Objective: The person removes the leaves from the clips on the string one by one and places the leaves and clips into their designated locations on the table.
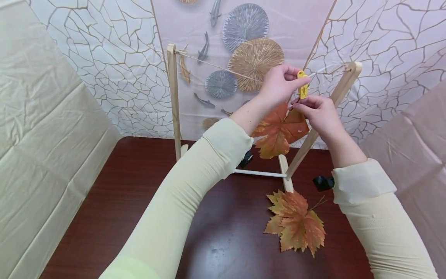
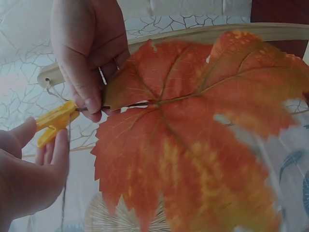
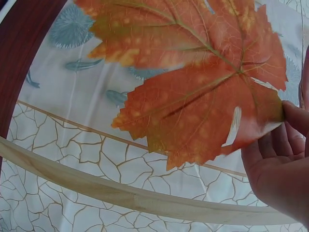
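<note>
My left hand [image 1: 281, 84] pinches a yellow clothespin [image 1: 302, 86] at the string [image 1: 223, 69], toward its right end. Just below, my right hand [image 1: 320, 112] holds the stem of an orange artificial maple leaf [image 1: 277, 130], which hangs beneath the fingers. In the left wrist view, the yellow clothespin [image 2: 57, 123] meets the dark stem end, with the string running down beside it. That view shows my right hand [image 2: 91, 53] gripping the stem close to the leaf [image 2: 193, 130]. Part of the leaf and my right hand [image 3: 285, 159] appear in the right wrist view.
A wooden frame with a left post [image 1: 174, 100] and a right post [image 1: 334, 97] carries the string. A white rod [image 1: 261, 173] joins it low down. More orange leaves [image 1: 296, 223] lie on the dark red table [image 1: 146, 201]. A patterned backdrop [image 1: 111, 50] stands behind.
</note>
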{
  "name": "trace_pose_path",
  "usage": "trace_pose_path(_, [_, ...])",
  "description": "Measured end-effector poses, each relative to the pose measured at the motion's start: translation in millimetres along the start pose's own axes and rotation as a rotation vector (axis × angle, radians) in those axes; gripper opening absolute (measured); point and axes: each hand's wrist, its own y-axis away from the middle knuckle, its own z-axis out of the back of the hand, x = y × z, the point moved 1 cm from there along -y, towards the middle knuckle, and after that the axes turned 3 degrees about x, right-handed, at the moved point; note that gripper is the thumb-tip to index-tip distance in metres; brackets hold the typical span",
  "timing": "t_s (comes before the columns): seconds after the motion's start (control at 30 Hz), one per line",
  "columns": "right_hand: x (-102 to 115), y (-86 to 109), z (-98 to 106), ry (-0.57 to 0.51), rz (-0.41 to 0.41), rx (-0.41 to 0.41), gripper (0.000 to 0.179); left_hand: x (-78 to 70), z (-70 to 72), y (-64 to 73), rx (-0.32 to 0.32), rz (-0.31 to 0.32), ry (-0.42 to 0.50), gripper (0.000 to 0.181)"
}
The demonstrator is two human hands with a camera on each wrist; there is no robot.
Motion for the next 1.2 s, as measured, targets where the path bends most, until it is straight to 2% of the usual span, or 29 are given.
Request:
trace_pose_path(0.17, [0,0.2,0,0.049,0.010,-0.007,0.016,1.9,1.9,0.6,-0.039,-0.059,0.018,0.022])
trace_pose_path(0.33, [-2,1.7,0,0.080,0.002,0.005,0.013,1.0,8.9,2.8,-0.107,-0.141,0.102,0.018])
trace_pose_path(0.47, [-5,3.3,0,0.109,-0.020,0.015,0.011,-0.5,17.7,5.1,-0.143,-0.166,0.186,0.018])
trace_pose_path(0.53, [-7,4.4,0,0.129,-0.028,0.016,0.012,-0.6,21.9,6.1,-0.144,-0.178,0.239,0.018])
trace_pose_path(0.67, [-10,7.0,1,0.181,-0.054,0.023,0.020,0.8,29.9,7.5,-0.134,-0.162,0.311,0.019])
trace_pose_path(0.83, [-14,10.9,0,0.232,-0.060,0.034,0.026,6.8,40.6,12.5,-0.128,-0.171,0.326,0.017])
trace_pose_path(1.03, [-20,16.8,2,0.244,-0.062,0.038,0.014,19.3,52.6,23.3,-0.101,-0.171,0.365,0.017])
trace_pose_path(1.2, [-26,25.8,8,0.278,-0.096,0.062,0.008,34.7,63.4,34.2,-0.077,-0.177,0.357,0.017])
